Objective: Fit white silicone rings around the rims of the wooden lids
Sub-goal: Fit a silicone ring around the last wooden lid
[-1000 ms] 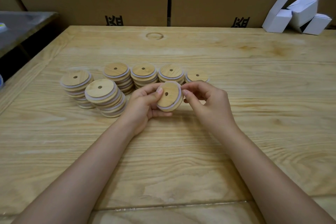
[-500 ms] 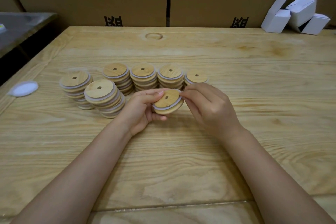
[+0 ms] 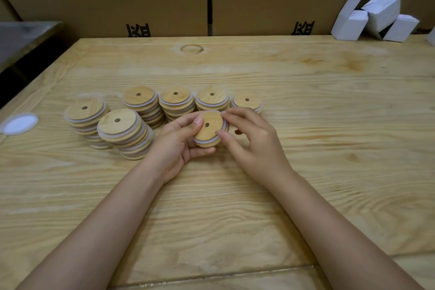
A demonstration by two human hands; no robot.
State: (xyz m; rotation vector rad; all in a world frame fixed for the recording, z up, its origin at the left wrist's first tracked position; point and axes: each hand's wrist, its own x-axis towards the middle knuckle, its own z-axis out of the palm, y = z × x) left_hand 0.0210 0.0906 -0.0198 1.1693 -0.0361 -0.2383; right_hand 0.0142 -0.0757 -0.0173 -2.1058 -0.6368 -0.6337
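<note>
Above the middle of the table (image 3: 329, 125), the lid (image 3: 208, 128) is held tilted between both hands, its wooden face and small hole turned up toward the camera. A white ring (image 3: 205, 142) shows along its lower rim and up its right side; whether it sits all the way round cannot be told, since fingers cover the rest. The left hand (image 3: 179, 146) grips the lid from the left, thumb lying on the face near the hole and curled fingers supporting it from beneath. The right hand (image 3: 249, 141) pinches the rim on the right, thumb tip at the lower edge and forefinger tip at the upper edge, with the other fingers loosely curled behind.

Just behind and to the left of the hands stand six stacks (image 3: 176, 96) of lids on the table, white rings showing between the wooden layers. Four stand in a row at the back, the rightmost one low and just behind the right fingers. Two more stand further left, and the nearer of these leans and nearly touches the left wrist.

Well apart, near the table's left edge, lies a flat white disc (image 3: 18, 123). Brown cartons (image 3: 106, 9) line the far edge of the table, and a few white boxes (image 3: 376, 16) are piled at the far right corner. A grey top (image 3: 23, 37) stands beyond the left side.
</note>
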